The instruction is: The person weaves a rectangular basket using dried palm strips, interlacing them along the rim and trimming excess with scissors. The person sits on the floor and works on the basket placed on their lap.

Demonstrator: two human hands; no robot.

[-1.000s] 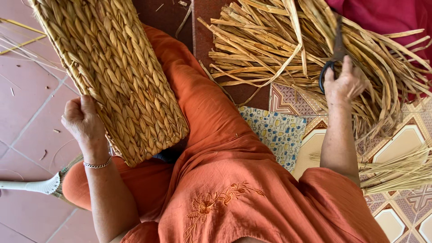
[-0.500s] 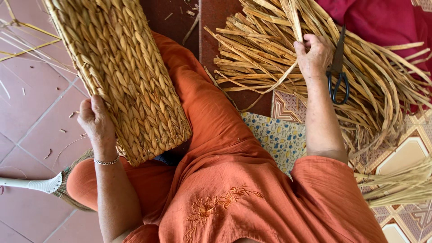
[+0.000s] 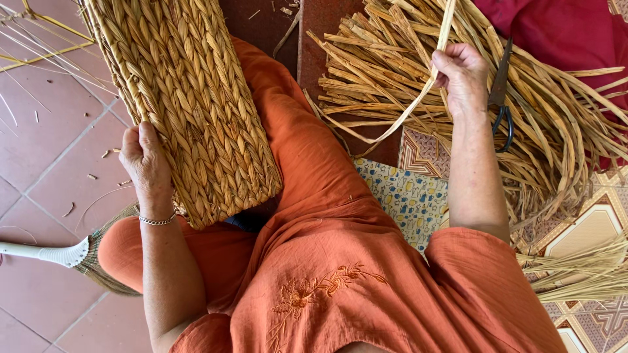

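While the person sits on the tiled floor [image 3: 46,157] in orange clothes, these things show, largest first:

Woven panel: one woven panel [image 3: 190,104] of braided straw-coloured fibre, flat and rectangular, lying tilted across the left thigh with its lower corner near the knee.
Strip pile: one loose pile of dried strips [image 3: 556,131], pale tan, spread over the floor and a red cloth [image 3: 556,33] ahead of the right arm.
Cushion: one patterned cushion [image 3: 409,196], blue and yellow, beside the right thigh.
Broom: one broom [image 3: 72,255], white handle, lying under the left elbow.
Scissors: one pair of dark scissors [image 3: 502,98], lying on the pile just right of the right hand.
Single strip: one long strip [image 3: 418,98], curving down from the fist.
Left hand: the left hand [image 3: 145,160] has its grip curled around the panel's left edge.
Right hand: the right hand [image 3: 461,75] has its grip closed in a fist on the single strip, above the pile.
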